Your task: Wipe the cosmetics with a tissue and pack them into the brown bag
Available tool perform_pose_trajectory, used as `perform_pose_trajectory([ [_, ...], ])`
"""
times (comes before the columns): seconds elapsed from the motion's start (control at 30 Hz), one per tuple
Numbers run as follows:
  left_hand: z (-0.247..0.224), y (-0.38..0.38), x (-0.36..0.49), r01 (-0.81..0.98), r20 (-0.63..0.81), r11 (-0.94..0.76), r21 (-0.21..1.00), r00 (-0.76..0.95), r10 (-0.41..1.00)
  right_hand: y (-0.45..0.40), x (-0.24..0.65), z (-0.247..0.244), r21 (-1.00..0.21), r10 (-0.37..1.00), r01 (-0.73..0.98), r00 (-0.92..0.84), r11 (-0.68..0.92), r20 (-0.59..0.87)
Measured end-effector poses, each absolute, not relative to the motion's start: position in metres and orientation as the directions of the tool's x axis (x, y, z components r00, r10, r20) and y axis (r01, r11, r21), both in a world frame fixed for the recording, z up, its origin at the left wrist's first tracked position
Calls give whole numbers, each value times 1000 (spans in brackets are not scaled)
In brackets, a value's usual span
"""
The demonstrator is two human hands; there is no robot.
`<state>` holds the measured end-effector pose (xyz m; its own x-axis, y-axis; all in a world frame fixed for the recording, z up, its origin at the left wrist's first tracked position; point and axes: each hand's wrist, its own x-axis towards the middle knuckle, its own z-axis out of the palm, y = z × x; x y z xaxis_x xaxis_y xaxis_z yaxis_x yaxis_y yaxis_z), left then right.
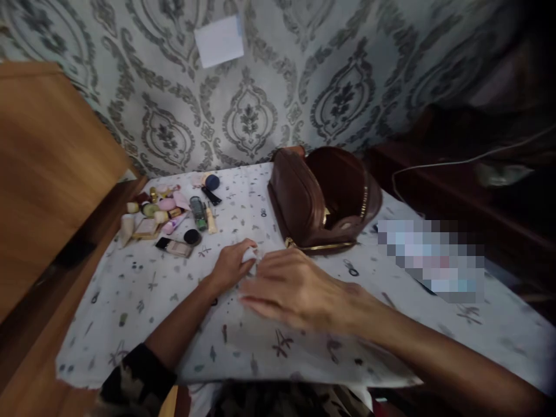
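My left hand [230,266] is closed, thumb and fingers around a small white thing [249,255] whose kind I cannot make out. Beside it, my right hand [295,284] reaches across from the right, its fingertips close to the white thing and blurred by motion. Whether those fingers grip it is hidden. Both hands are above the front middle of a white patterned cloth [174,324]. Just beyond them stands a brown bag [299,202], its zipped top gaping open.
Cosmetics lie at the left: a pink sponge [167,204], a green bottle [198,213], a cream tube [211,220], a round black container [191,237] and a foundation bottle [177,247]. A wooden cabinet [52,174] borders the left. A pixelated object [434,260] lies right.
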<state>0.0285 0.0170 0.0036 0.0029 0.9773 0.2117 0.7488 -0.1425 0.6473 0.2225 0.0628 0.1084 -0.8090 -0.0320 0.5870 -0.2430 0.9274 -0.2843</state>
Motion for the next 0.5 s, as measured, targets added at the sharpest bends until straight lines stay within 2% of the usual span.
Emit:
perform_pose_trajectory([
  [0.1,4,18,24,687,228,-143,712,-33,973,76,194,84,-536,170,-193,-816,822,553],
  [0.23,5,20,11,617,308,-139,775,-176,935,85,169,63,-830,430,-112,-813,546,392],
  [0.37,9,23,-7,601,377,-102,793,-351,857,87,142,45,-950,550,-131,-789,284,273],
  [0.5,11,25,-19,596,385,-35,802,-470,794,87,123,15,-967,635,-150,-732,204,247],
])
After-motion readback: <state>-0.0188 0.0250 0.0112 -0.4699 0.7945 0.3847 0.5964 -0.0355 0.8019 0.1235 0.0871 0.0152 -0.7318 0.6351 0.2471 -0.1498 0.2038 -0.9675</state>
